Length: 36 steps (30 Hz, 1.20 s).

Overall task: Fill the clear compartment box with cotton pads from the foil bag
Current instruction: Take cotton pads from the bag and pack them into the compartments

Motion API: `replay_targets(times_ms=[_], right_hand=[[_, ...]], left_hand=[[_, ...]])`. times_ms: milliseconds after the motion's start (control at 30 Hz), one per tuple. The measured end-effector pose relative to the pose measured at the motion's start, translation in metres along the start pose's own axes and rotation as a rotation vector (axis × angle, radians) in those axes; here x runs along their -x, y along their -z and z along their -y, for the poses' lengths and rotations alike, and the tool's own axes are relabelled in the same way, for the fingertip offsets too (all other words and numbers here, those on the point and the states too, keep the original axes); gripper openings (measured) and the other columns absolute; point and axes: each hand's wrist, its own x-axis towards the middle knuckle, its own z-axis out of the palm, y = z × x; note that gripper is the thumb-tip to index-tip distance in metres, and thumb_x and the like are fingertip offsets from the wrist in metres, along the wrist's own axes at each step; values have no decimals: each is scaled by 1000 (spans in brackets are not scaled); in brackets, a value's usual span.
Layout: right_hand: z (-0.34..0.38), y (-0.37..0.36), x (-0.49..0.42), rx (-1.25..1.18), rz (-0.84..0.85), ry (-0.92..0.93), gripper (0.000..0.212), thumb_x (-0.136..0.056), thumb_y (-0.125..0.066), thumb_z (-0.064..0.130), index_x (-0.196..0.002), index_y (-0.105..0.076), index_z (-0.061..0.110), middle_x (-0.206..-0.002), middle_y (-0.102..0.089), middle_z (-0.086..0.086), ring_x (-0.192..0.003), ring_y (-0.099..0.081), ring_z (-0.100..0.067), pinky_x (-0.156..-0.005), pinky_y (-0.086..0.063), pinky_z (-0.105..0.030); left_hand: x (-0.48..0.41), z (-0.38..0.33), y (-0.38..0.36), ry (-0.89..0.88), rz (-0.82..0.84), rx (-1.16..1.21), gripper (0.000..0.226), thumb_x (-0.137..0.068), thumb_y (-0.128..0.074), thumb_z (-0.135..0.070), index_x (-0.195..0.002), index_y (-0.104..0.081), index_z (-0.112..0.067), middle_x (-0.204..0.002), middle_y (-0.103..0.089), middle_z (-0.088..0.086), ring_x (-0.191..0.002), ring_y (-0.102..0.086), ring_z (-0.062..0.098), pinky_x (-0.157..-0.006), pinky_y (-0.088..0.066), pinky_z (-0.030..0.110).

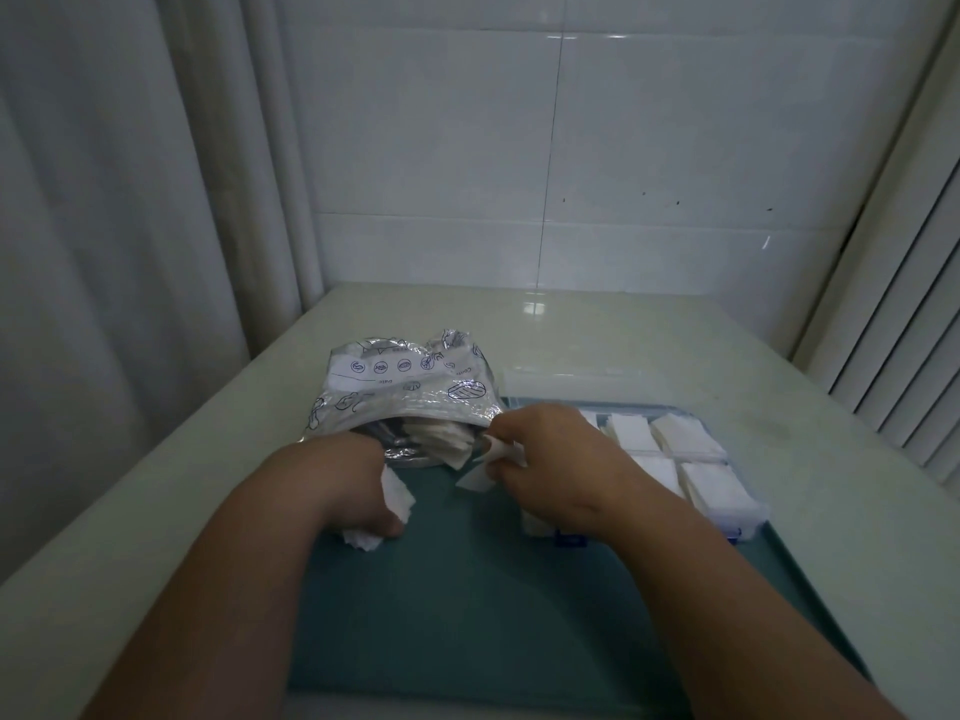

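Teal mat [467,589] on pale table [156,485]. Crinkled foil bag [405,392] lying flat, mouth toward viewer, long axis running away. Clear compartment box [727,491] right of bag, cells holding white squares. Left hand [358,491] closed on cotton pads [400,498]; right hand [545,459] pinching, seemingly, one pad.

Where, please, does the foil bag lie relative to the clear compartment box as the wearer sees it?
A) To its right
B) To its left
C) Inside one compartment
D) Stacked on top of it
B: the foil bag lies on the table left of the clear compartment box, its open mouth facing the hands.
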Motion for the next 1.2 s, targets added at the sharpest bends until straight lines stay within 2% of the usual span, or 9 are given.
replay_targets(times_ms=[200,300,400,567,667,800,900,1033,1200], right_hand=[[-5,4,1,-162,-11,-79,15,-87,-57,22,-95,-64,11,-94,-67,-6,-90,-60,-23,-74,-49,-30],[-9,11,2,-320,-80,-100,9,-86,-62,23,-90,-64,16,-90,-67,-1,-86,-61,-17,-76,-49,-30],[-17,19,2,-385,-169,-129,7,-83,-67,20,-82,-61,16,-75,-63,2,-70,-58,-11,-64,-46,-27],[-30,30,3,-605,-192,-213,9,-82,-72,6,-87,-64,9,-77,-71,-8,-65,-70,-17,-62,-59,-33],[-35,35,5,-716,-183,-234,8,-84,-71,5,-90,-68,11,-77,-72,-6,-63,-69,-11,-58,-56,-22],[-44,41,10,-853,-101,-269,5,-87,-68,9,-91,-71,10,-82,-70,-6,-68,-64,-11,-65,-57,-22],[-49,44,12,-900,-7,-241,8,-89,-64,7,-92,-71,9,-87,-71,-4,-73,-63,-11,-67,-54,-22],[-48,42,12,-784,55,-226,10,-87,-66,7,-93,-74,8,-96,-72,-13,-76,-62,-14,-66,-52,-22],[-47,37,8,-700,-6,-255,8,-83,-71,9,-90,-76,7,-90,-72,-16,-73,-60,-15,-66,-52,-25]], left_hand=[[1,-5,2,-96,-175,70,43,-68,-76,-42,-100,-49,-32,-106,-58,-8,-99,-56,14,-82,-47,28],[1,-5,8,-186,-242,346,36,-72,-77,-31,-94,-48,-34,-102,-58,-11,-91,-54,10,-75,-44,26],[1,-9,10,-265,-268,572,32,-77,-74,-19,-94,-52,-35,-98,-59,-9,-80,-55,8,-65,-42,24],[1,-19,15,-321,-311,924,33,-79,-73,-4,-92,-64,-33,-99,-62,3,-72,-58,14,-61,-52,26],[1,-27,24,-346,-348,981,33,-79,-73,0,-95,-68,-28,-99,-62,5,-66,-58,11,-54,-52,21],[1,-39,33,-380,-335,915,36,-76,-74,1,-95,-67,-29,-95,-64,1,-54,-58,1,-50,-48,17],[-2,-50,34,-387,-299,918,34,-75,-72,3,-95,-64,-22,-89,-66,1,-56,-63,8,-52,-54,26],[-10,-61,21,-391,-274,985,32,-75,-72,3,-91,-61,-23,-86,-70,-1,-68,-69,27,-64,-58,53],[-13,-61,9,-404,-283,1095,33,-77,-70,5,-89,-63,-24,-80,-68,-7,-65,-63,23,-67,-54,58]])
